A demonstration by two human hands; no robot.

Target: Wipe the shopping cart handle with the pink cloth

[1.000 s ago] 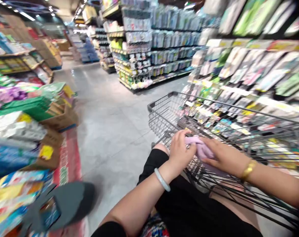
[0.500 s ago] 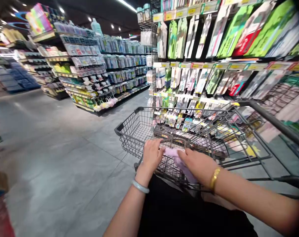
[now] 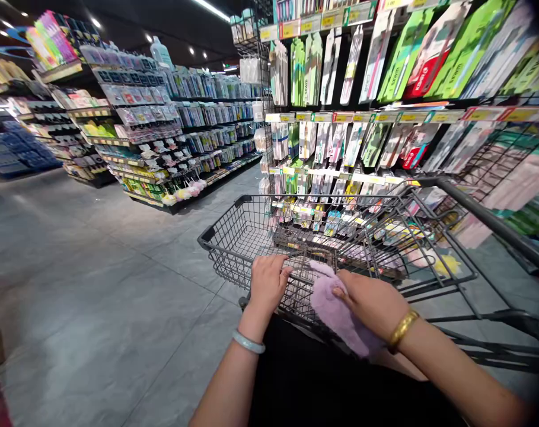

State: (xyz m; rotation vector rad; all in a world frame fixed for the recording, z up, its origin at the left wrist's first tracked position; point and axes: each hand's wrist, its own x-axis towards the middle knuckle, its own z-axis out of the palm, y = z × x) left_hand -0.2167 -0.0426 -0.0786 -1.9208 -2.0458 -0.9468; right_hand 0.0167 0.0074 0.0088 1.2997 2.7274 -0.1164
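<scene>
A purple fluffy cloth [image 3: 334, 305] is pinched in my right hand [image 3: 369, 305], between thumb and fingers. It hangs down in front of the near side of a black wire shopping cart [image 3: 227, 228], and one narrow end sticks out to the upper left. My left hand [image 3: 269, 280] curls over the cart's near top edge, fingers bent and hiding the rim beneath them. The cart basket shows bare wire mesh, with the shelf goods visible through it.
Past the cart stands a rack of hanging packaged brushes [image 3: 349, 142] with price strips. A second stocked shelf [image 3: 149, 136] is farther left across the aisle. Grey tiled floor [image 3: 131, 308] runs along the left. The cart's handle [image 3: 496, 219] extends to the right.
My right hand has drawn the purple cloth away from my left hand, to the right, so more of it shows. The left hand stays at the cart's edge.
</scene>
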